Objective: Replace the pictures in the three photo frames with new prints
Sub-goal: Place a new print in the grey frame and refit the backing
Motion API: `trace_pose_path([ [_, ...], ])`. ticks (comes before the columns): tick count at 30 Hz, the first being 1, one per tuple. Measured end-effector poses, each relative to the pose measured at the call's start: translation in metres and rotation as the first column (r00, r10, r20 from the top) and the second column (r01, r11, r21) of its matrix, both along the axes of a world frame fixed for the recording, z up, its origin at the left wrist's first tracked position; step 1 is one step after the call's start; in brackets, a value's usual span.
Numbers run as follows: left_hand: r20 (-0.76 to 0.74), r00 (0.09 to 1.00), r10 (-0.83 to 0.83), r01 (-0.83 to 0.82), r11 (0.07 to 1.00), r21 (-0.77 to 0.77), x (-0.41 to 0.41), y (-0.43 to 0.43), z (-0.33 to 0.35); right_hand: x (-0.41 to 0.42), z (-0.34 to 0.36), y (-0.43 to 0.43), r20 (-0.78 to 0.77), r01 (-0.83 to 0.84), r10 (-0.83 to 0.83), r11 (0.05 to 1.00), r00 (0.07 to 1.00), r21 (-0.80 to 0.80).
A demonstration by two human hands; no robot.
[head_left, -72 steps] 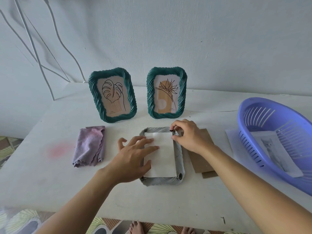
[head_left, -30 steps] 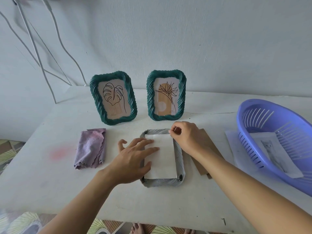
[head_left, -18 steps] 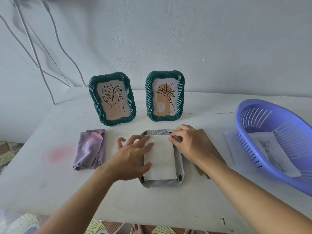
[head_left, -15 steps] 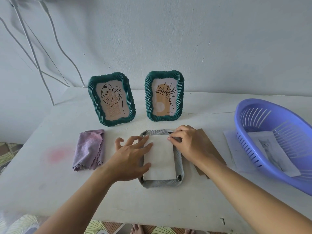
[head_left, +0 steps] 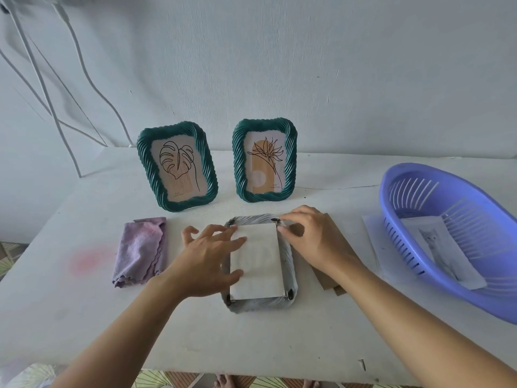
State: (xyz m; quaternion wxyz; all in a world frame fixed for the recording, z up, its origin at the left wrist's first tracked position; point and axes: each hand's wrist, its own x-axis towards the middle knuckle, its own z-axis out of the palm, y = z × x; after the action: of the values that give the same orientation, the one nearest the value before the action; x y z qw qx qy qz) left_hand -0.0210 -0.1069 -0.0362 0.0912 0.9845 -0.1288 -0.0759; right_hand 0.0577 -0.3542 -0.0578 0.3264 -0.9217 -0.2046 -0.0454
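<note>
Teal frames [head_left: 177, 166], lilac basket [head_left: 458, 281]

Setting: appearing to be a home room | white table [head_left: 84, 317] standing against a plain painted wall [head_left: 335, 65] | patterned floor tiles [head_left: 156, 380] and bare feet [head_left: 223, 383] showing at 6 o'clock | green photo frames [head_left: 180, 206] standing at 12 | plastic basket [head_left: 489, 303] sitting at 3 | folded cloth [head_left: 140, 247] lying at 9 | loose white cables [head_left: 39, 79] hanging at 10.

Counter [head_left: 251, 345] as I see it from the grips
Face-down frame [head_left: 260, 306] lies between left grip [head_left: 207, 261] and right grip [head_left: 310, 239]; left upright frame [head_left: 177, 166] and right upright frame [head_left: 264, 161] stand behind them; cloth [head_left: 141, 250] left of left grip, basket [head_left: 475, 278] right of right grip.
</note>
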Motion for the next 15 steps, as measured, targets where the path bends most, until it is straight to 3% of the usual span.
trace_pose_path([
  [3, 0.041, 0.999, 0.034, -0.032, 0.999, -0.042, 0.001, -0.003, 0.006, -0.007, 0.003, -0.019, 0.062, 0.083, -0.085, 0.996, 0.994, 0.032],
  [6, 0.124, 0.991, 0.047, -0.034, 0.994, -0.106, 0.004, -0.017, 0.012, -0.019, 0.005, -0.042, 0.083, 0.192, -0.186, 0.979, 0.979, -0.072],
  [10, 0.164, 0.986, -0.006, 0.045, 0.971, -0.235, 0.007, -0.052, 0.011, -0.03, 0.01, -0.062, -0.024, 0.25, -0.275, 0.904, 0.961, -0.346],
  [15, 0.193, 0.978, -0.077, 0.109, 0.981, -0.161, 0.016, -0.102, -0.001, -0.029, 0.013, -0.071, -0.136, 0.239, -0.314, 0.886, 0.939, -0.397],
])
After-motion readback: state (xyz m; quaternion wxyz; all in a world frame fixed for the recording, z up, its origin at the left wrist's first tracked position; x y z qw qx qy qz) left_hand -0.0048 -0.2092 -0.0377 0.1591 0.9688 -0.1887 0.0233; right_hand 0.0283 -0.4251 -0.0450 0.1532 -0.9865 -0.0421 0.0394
